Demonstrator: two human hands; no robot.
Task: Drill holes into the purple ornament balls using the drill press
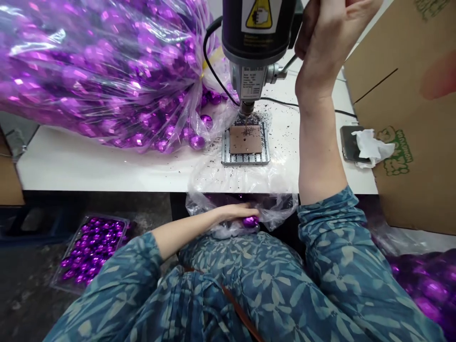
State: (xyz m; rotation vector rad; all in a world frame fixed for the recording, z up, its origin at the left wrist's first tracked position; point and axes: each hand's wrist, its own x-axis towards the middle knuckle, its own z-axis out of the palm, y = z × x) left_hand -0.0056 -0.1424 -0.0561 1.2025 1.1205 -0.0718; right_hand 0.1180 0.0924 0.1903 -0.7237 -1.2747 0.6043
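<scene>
My left hand is low in front of my lap, over an open clear plastic bag at the table's front edge. Its fingers are closed on a shiny purple faceted ball. Up at the top right, my right hand is wrapped around the feed lever of a small drill press; the top of the hand is cut off. Below the drill's chuck, a brown square board with a small hole lies on the slotted metal base. Dark shavings are scattered over both.
A big tied clear bag of purple balls fills the table's left side, with a loose ball beside it. A cardboard box, a phone and crumpled tissue are right. A tray of purple pieces stands lower left.
</scene>
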